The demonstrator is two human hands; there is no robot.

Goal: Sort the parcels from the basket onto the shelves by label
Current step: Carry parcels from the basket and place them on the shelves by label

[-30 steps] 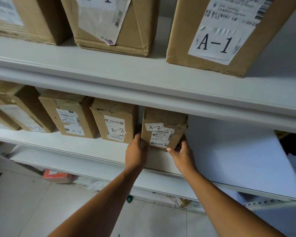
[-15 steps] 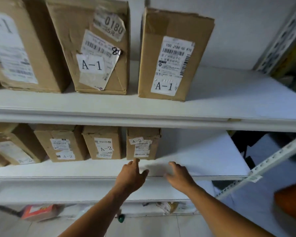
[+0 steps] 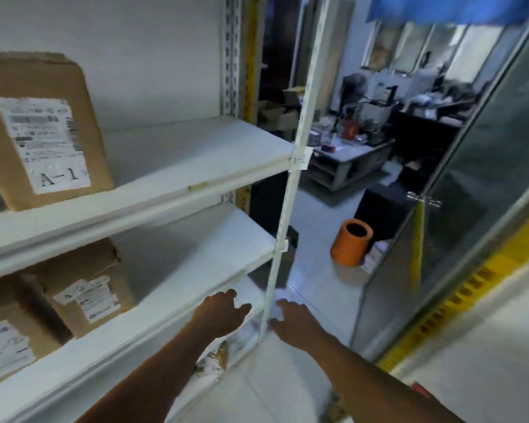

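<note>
Left hand (image 3: pixel 220 315) and right hand (image 3: pixel 297 320): fingers loosely apart, holding nothing, either side of the shelf post (image 3: pixel 283 227). Left of the fingers, the A-2 parcel (image 3: pixel 86 288) stands on the lower shelf (image 3: pixel 196 257); beyond, above, the A-1 parcel (image 3: pixel 43 129).

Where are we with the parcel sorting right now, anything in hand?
Done: an A-1 box stands on the upper shelf, and two labelled boxes, nearer one, sit on the shelf below. In hand: nothing; the left hand and right hand are both open and empty. Left: cannot tell, since the basket is out of view; both shelves have free room at their right ends.
</note>
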